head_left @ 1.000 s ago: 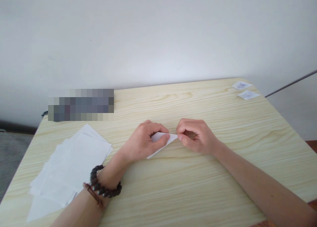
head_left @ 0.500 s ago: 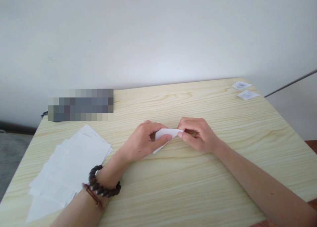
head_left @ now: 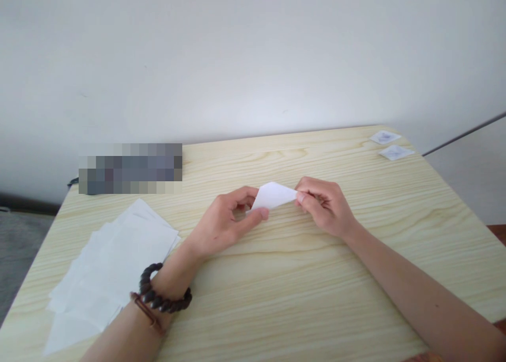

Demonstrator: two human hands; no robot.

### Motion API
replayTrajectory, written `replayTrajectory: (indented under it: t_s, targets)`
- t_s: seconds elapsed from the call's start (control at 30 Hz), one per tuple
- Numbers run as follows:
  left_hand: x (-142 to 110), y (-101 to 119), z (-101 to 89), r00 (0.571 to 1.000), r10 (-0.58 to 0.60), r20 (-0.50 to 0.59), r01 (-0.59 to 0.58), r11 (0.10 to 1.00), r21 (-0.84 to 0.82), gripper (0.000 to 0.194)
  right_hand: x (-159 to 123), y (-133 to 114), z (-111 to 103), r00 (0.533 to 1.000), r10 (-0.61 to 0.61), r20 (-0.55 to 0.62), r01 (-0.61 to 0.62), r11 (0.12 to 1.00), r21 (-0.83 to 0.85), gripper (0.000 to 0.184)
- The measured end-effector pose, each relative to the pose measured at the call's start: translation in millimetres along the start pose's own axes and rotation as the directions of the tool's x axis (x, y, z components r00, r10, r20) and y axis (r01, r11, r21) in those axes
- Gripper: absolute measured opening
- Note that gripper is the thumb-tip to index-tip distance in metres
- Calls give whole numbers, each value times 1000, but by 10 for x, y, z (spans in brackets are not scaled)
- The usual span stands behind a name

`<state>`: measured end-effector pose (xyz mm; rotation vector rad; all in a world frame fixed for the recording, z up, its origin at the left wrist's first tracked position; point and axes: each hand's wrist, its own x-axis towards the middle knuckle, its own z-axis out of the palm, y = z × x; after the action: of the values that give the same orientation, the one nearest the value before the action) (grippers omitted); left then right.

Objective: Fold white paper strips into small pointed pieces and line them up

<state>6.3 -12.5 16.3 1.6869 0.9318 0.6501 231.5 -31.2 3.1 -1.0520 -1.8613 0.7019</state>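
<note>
Watching from beside the table, I see a folded white paper between the two hands, its broad end toward the left and its narrow point toward the right. The right hand pinches that point between thumb and fingers. The left hand curves around the broad end, thumb against the near edge and fingers behind; whether it grips or merely steadies the paper, I can't tell.

To handle this fold well, I'd say, the right pinch should stay light enough not to crumple the tip, while the left thumb and fingers support the broad end so the layers don't slip or spring apart. Matching the edges before pressing a crease would help, and pressing against the tabletop should give a sharper line than pressing in the air.

Much is concealed. The right fingertips cover the very tip, the left fingers are partly behind the paper, and its underside doesn't show. I can't judge whether it touches the wood. Beyond the right hand, two diamond-shaped papers bear marks too faint to read. The left forearm overlaps the loose sheets, and beyond them a dark object is blurred into blocks.
</note>
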Motion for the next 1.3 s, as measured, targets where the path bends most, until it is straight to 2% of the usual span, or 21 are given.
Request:
replayTrajectory:
  t_s: [0.1, 0.2, 0.23, 0.37, 0.5, 0.63, 0.97, 1.3]
  targets:
    - [24, -66, -7, 994, 16, -112, -26, 996, -87, 23, 22, 16, -50, 1000, -4, -8, 3, 998, -63, 22]
    - [35, -105, 10, 988, 71, -136, -72, 997, -2, 18, 27, 2, -55, 996, -13, 88, 22, 994, -108, 8]
    - [34, -112, 20, 986, 90, -138, -84, 995, 50, 17, 24, -5, -45, 995, -10, 103, 22, 992, -121, 11]
    - [9, -118, 61, 967, 125, -221, -89, 982, 167, 19, -4, -16, 8, 997, -41, 70, 53, 981, -189, 8]
    - [-7, -115, 82, 949, 124, -290, -97, 990, 106, 25, -27, -3, 23, 998, -48, 41, 55, 980, -190, 4]
    - [-1, -110, 87, 923, 186, -336, -165, 982, 89, 22, -31, -5, 15, 999, -35, 29, 39, 987, -158, 5]
    - [3, -36, 86, 888, 297, -352, -227, 947, 227, 6, -32, -7, 19, 993, -102, 52, 109, 983, -151, 11]
    - [10, -47, 63, 893, 306, -331, -215, 935, 283, 6, -37, -11, 24, 994, -108, 21, 110, 983, -145, 11]
